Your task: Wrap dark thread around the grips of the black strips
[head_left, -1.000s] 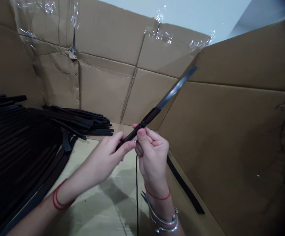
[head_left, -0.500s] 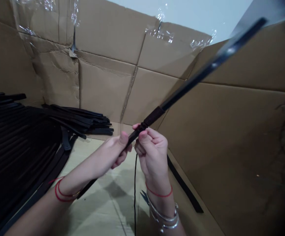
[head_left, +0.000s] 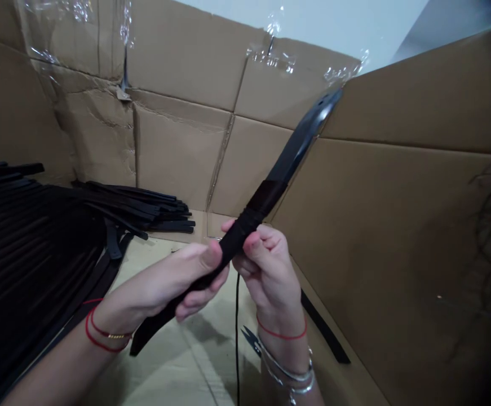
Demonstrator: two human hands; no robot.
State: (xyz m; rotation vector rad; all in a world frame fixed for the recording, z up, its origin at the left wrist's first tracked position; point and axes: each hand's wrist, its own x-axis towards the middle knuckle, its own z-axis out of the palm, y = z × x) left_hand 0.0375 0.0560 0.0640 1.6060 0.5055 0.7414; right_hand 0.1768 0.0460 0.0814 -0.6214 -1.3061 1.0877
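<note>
Left hand (head_left: 156,287) clenching black strap (head_left: 239,239), curled right hand (head_left: 266,270) pinching it, stacked straps (head_left: 29,225) lying at nine o'clock.

Straps (head_left: 29,237) lie stacked left on the cardboard floor (head_left: 203,361), a cardboard wall (head_left: 177,158) behind.

Flattened brown cardboard sheets (head_left: 177,158) line the space like makeshift walls, creased along their folds and meeting at an angle in the far corner. At upper left, one panel (head_left: 95,132) is crumpled and torn. Strips of clear packing tape (head_left: 270,56) join the sheets along the top edge. A taller cardboard panel (head_left: 401,237) closes off the right side. Above it all shows a pale wall (head_left: 308,28). More cardboard (head_left: 211,361) covers the floor, lit by soft, even light that casts faint shadows.
</note>
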